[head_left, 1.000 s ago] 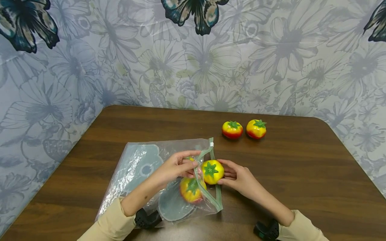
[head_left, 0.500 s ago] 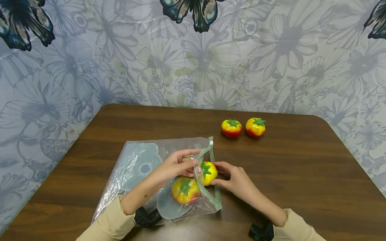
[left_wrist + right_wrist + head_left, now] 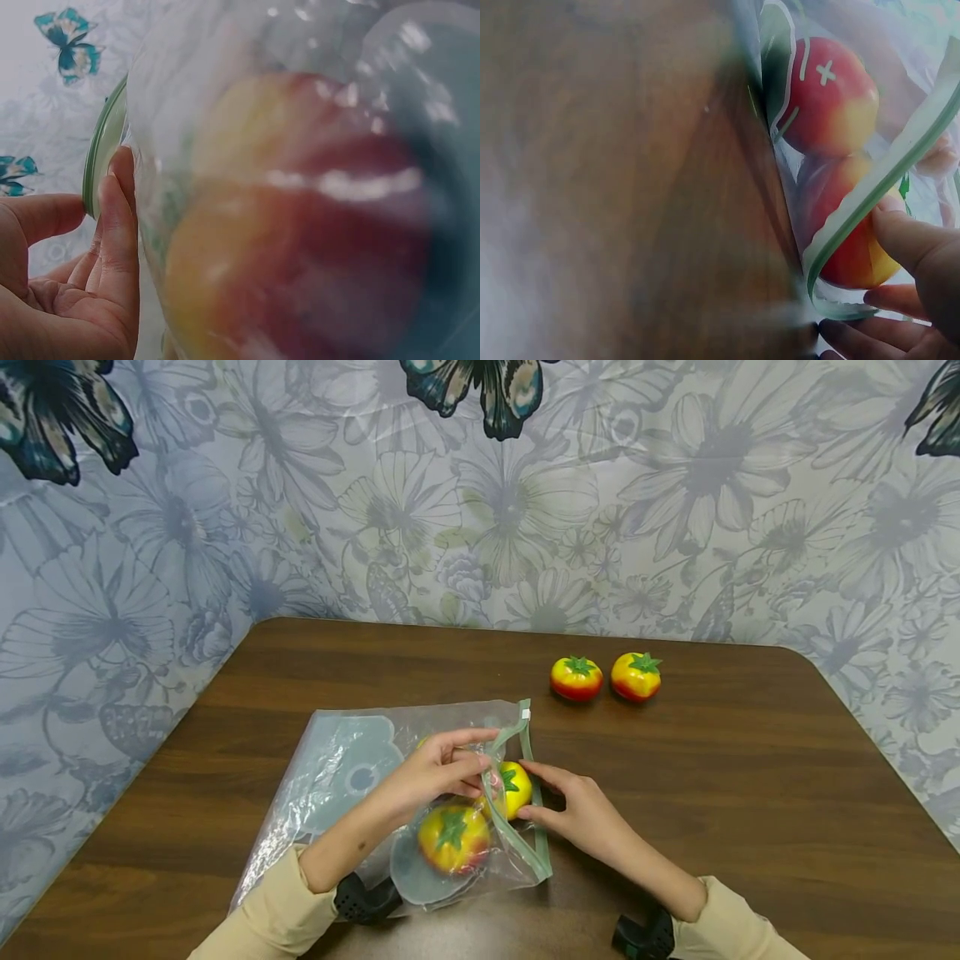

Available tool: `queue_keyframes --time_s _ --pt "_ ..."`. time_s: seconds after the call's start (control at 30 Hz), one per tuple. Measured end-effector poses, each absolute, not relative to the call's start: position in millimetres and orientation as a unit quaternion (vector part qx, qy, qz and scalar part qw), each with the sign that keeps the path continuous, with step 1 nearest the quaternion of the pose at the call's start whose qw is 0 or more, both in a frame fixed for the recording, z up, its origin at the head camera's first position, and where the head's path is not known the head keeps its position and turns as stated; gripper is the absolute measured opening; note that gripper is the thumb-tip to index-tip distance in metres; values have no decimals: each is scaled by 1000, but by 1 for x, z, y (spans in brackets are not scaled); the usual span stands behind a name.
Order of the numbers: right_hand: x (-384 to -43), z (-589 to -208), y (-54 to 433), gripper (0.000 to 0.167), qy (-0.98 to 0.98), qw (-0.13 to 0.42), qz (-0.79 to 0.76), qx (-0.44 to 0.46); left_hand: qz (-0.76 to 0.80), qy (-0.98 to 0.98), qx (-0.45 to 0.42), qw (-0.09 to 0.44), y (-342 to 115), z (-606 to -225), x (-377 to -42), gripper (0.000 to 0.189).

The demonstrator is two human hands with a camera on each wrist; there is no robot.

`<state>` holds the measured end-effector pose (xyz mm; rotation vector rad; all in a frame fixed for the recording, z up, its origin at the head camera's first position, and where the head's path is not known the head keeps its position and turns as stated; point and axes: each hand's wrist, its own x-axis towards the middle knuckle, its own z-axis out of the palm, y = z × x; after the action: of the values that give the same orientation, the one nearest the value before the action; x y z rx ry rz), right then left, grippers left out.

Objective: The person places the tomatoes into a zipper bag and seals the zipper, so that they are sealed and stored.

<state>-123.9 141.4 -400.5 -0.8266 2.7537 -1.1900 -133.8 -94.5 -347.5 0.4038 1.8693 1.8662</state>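
A clear zip bag (image 3: 450, 717) with a green zip edge lies with its mouth to the right. My left hand (image 3: 442, 768) pinches the mouth's upper layer between thumb and fingers, lifting the green edge (image 3: 96, 161). At the opening, my right hand (image 3: 581, 810) holds a yellow-red toy tomato (image 3: 519, 792) with a green star-shaped top between thumb and fingers. In the right wrist view this tomato (image 3: 847, 240) sits behind the green strip, against another toy tomato (image 3: 832, 97). That other tomato (image 3: 453, 839) is inside the bag. My left hand partly hides a further yellow piece.
Two more toy tomatoes, one on the left (image 3: 576, 679) and one on the right (image 3: 636, 677), stand at the back of the brown wooden table (image 3: 712, 760). Pale blue printed shapes (image 3: 352, 768) show on the bag. A floral cloth (image 3: 525, 527) hangs behind the table.
My right hand has moved left, taking its toy tomato farther into the bag's mouth. The tomato inside has shifted left. My left hand keeps its pinch on the edge.
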Motion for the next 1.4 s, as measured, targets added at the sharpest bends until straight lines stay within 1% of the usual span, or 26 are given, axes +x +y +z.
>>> queue_keyframes --time_s 0.1,0.53,0.87,1.1,1.4 --pt "-124 -401 143 59 884 15 -383 -267 679 682 147 230 -95 -346 -133 47" --pt "-126 -399 150 44 880 -3 -388 -272 679 683 140 231 -96 -347 -133 48" --pt "-127 -401 142 43 882 -22 -395 -256 682 678 143 235 -96 -349 -133 48" --pt "-128 -400 135 41 879 -30 -395 -264 675 684 140 237 -94 -349 -134 48" --pt "-129 -399 130 40 875 -24 -400 -272 672 687 146 235 -92 -349 -134 48"
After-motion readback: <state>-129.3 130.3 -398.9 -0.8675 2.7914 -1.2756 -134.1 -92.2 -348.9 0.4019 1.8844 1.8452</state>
